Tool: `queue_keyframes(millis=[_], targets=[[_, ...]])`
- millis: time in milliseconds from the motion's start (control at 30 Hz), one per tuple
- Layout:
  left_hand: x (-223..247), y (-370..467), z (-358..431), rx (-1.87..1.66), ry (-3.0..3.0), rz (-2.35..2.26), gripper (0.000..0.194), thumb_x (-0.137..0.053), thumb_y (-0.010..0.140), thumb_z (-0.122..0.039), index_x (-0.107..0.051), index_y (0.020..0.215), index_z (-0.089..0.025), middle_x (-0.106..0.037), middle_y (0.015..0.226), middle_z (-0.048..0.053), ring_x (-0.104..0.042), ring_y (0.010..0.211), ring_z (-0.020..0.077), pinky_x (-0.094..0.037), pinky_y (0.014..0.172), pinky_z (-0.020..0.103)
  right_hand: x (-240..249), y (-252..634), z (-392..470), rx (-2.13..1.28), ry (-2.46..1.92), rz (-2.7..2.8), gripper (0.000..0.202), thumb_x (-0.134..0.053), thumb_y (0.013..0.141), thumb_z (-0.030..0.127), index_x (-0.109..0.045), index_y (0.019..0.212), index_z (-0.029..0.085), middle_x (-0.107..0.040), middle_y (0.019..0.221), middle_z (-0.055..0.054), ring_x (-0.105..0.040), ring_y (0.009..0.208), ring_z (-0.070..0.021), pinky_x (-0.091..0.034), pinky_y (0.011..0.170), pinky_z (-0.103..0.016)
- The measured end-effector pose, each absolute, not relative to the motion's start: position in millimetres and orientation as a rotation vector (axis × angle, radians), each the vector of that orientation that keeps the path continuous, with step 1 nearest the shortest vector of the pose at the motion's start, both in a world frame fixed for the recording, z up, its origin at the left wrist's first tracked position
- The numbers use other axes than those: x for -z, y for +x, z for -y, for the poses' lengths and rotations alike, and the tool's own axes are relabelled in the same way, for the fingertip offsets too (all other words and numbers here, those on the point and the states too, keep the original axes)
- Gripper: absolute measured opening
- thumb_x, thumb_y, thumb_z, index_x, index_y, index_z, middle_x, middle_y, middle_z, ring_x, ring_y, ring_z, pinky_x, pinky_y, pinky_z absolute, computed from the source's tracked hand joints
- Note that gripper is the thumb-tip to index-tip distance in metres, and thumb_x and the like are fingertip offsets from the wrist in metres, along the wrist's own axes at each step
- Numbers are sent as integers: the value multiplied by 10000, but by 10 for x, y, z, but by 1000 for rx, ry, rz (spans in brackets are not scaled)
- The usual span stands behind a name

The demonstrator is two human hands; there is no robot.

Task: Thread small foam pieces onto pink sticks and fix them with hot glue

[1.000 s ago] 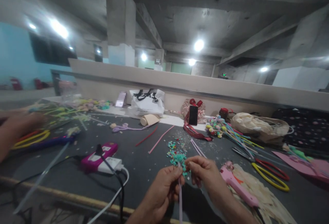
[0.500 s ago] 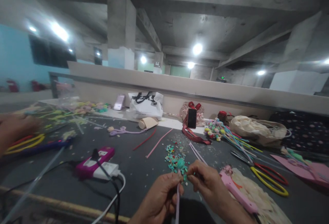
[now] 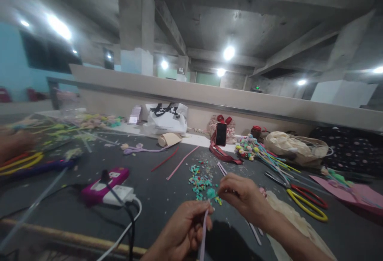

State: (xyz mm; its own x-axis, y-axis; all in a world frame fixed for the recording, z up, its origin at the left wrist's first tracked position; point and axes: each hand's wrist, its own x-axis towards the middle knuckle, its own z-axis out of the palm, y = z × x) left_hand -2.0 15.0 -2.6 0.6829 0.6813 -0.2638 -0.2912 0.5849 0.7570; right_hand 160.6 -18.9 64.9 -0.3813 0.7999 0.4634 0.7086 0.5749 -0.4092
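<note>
My left hand pinches a thin lilac strip between thumb and fingers, its tail hanging down toward me. At the strip's top end sits a small turquoise ball. Right beside that ball is my right hand, fingertips pressed together; whatever they hold is too small or hidden to make out. Small turquoise, yellow and red bits lie scattered on the dark table just beyond both hands. Behind my right wrist shows a bit of something pink, mostly covered by the arm.
To the right lie scissors with red and yellow handles and a cream cloth. A purple power strip with cables is at left. A phone stands at the back. Another person's hand is blurred at far left.
The view has shifted slightly. My right forearm now covers the pink glue gun that showed before. My left hand keeps its pinch on the lilac strip.
</note>
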Motion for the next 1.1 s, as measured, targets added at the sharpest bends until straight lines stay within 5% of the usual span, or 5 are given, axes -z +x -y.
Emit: queue_keyframes(millis=[1100], targets=[[-23, 0, -93, -588, 827, -564, 176, -522, 640, -268, -542, 603, -97, -484, 340, -39, -335, 214, 24, -226, 213, 107, -653, 1526, 164, 239, -1218, 2447, 179, -435, 786, 188, -589, 695, 200, -565, 761, -10, -513, 676, -94, -360, 592, -190]])
